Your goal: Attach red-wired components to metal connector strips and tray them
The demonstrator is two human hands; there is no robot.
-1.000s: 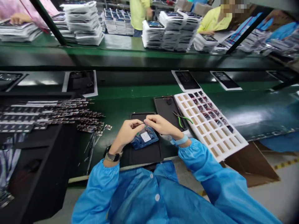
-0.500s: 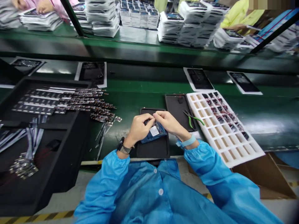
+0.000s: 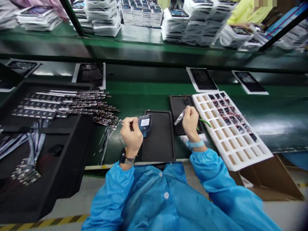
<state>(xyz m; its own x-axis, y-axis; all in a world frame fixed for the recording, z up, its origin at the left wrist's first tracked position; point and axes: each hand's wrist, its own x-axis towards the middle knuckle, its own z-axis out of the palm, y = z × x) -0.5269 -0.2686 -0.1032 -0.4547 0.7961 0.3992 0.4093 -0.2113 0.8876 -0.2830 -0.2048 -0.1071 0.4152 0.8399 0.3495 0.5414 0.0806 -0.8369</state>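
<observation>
My left hand [image 3: 131, 134], fingers closed, grips a dark blue plastic bag [image 3: 145, 130] with a white label by its left side, at the left edge of a small black tray [image 3: 159, 138]. Pinched in my right hand [image 3: 191, 123] is a strip of clear plastic film [image 3: 179, 118] that points down to the left. This hand is above a second black tray [image 3: 177, 106], where the green-handled pliers [image 3: 205, 122] lie partly hidden behind it. A small black part [image 3: 186, 101] rests at that tray's far end. What the bag contains cannot be made out.
A white foam tray [image 3: 231, 160] with several small black wired parts stands to the right, above a cardboard box [image 3: 274, 183]. Flex cables [image 3: 106, 115] spill over the black bin [image 3: 69, 150] at left. Paper-backed panels [image 3: 204, 80] lie further back, below stacked panels [image 3: 198, 25].
My hands have moved apart from over the small tray. The left took the bag leftward and up; the right went right with a clear film strip now showing.
</observation>
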